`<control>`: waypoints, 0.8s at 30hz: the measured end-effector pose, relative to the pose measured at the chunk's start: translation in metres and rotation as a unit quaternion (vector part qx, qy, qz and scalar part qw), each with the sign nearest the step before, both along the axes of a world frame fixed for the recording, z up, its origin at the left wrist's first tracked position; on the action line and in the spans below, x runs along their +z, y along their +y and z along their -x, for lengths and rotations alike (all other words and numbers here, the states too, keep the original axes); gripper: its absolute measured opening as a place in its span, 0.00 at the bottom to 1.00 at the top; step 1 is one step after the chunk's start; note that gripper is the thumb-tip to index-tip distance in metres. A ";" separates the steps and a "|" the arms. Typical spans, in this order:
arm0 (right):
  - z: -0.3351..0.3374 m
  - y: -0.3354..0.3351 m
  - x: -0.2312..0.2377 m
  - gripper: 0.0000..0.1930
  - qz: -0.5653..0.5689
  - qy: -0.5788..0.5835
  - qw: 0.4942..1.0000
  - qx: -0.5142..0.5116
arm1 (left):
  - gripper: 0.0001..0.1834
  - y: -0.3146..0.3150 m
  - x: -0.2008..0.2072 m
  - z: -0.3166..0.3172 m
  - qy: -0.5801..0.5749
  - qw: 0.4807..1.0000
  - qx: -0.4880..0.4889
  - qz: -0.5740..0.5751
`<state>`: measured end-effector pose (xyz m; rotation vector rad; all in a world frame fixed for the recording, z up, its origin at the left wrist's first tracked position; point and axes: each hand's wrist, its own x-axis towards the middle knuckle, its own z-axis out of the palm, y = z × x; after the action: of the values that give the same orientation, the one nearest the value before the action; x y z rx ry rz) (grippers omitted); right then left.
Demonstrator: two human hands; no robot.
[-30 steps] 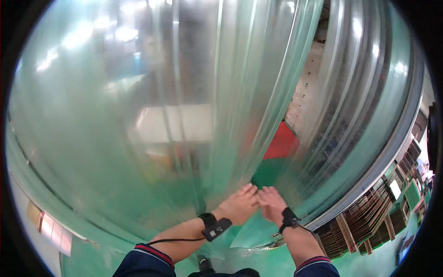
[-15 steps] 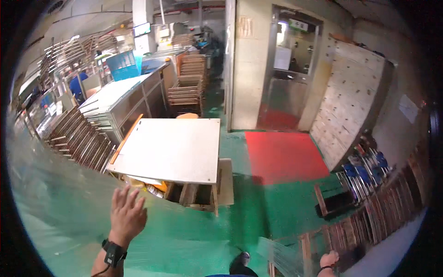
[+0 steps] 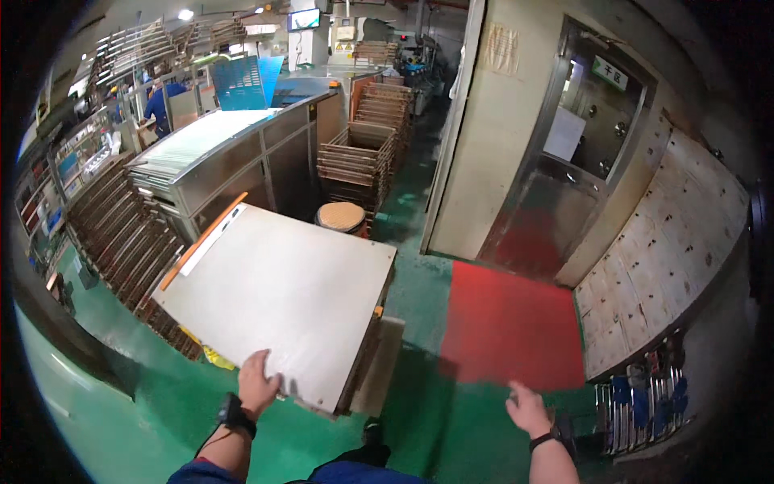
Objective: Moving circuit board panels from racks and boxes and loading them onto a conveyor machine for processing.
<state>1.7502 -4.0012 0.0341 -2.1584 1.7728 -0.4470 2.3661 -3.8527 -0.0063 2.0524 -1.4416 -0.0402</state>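
Observation:
My left hand [image 3: 259, 384], with a black device on its wrist, is at the near edge of a white-topped table [image 3: 278, 274]. Its thumb and fingers are apart and nothing shows between them. Whether the fingertips touch the tabletop I cannot tell. Out to the right, my right hand [image 3: 530, 410] hangs over the green floor near the red floor patch [image 3: 516, 327], fingers stretched out and holding nothing. An orange-brown strip [image 3: 201, 242] runs along the table's left side.
A round stool [image 3: 341, 216] stands behind the table. Stacked frames [image 3: 359, 165] and a long metal workbench [image 3: 242, 165] are beyond. A metal door [image 3: 556, 169] is ahead right, beside a pale panel [image 3: 661, 250]. Leaning racks [image 3: 133, 250] stand left. Another person in blue [image 3: 161, 109] is far left.
The table is nearer and my left hand has come to its near edge. My right hand has risen further into view. The clear plastic sheeting around me no longer crosses the foreground.

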 end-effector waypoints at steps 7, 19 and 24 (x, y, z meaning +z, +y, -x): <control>0.242 0.000 -0.129 0.17 -0.294 -0.043 0.928 -0.226 | 0.32 -0.186 -0.026 0.032 0.023 0.996 -0.068 -0.058; 0.342 -0.348 -0.105 0.17 -0.291 0.102 0.936 -0.172 | 0.31 -0.359 -0.036 0.068 0.111 0.977 0.133 -0.125; 0.178 -0.668 -0.024 0.17 -0.075 -0.004 0.997 0.037 | 0.30 -0.442 -0.004 0.112 0.133 0.976 0.125 -0.116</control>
<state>1.5720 -4.6691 0.0103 -2.1076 1.6597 -0.2938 2.2545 -4.2948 -0.0108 2.3007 -1.0479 -0.3811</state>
